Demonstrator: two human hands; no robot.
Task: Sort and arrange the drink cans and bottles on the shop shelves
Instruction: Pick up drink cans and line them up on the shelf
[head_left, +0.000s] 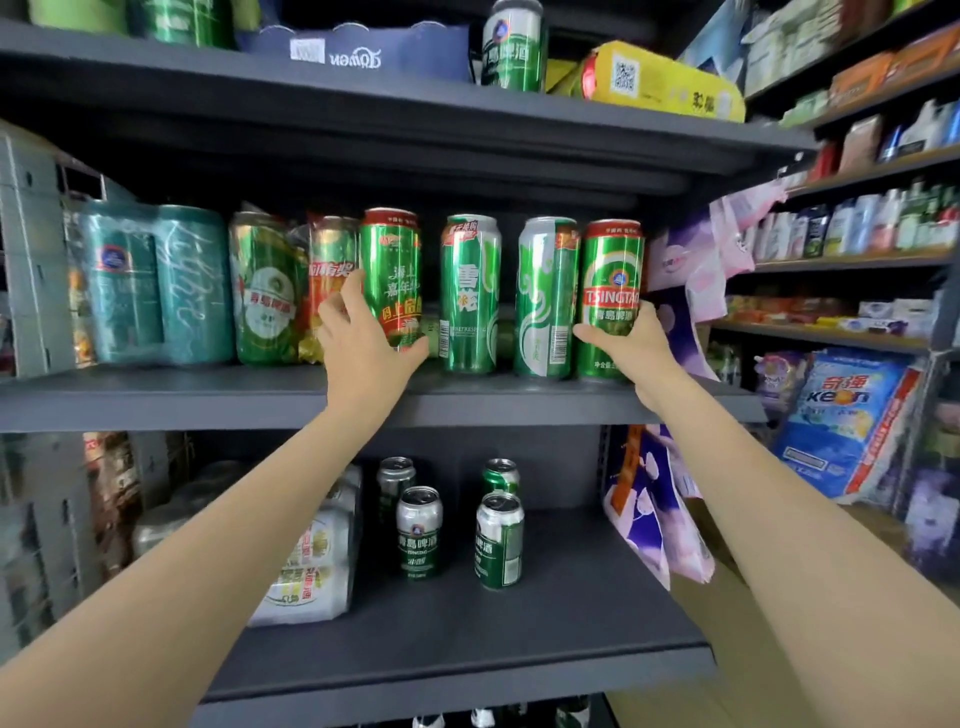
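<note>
Several tall green beer cans stand in a row on the middle shelf (218, 400). My left hand (363, 348) grips the leftmost loose one, a green can with a red rim (390, 270). My right hand (631, 340) grips the rightmost one, a green Tsingtao can with a red rim (613, 291). Between them stand a green can (470, 291) and a green and silver can (545, 296), both untouched. On the lower shelf (467, 649) stand several shorter green and silver cans (420, 530), with more behind them.
Shrink-wrapped packs of cans (156, 286) fill the left of the middle shelf, and another wrapped pack (306, 566) lies on the lower shelf. One green can (514, 47) and a yellow bag (665, 83) sit on the top shelf. Purple packets (654, 509) hang at the right.
</note>
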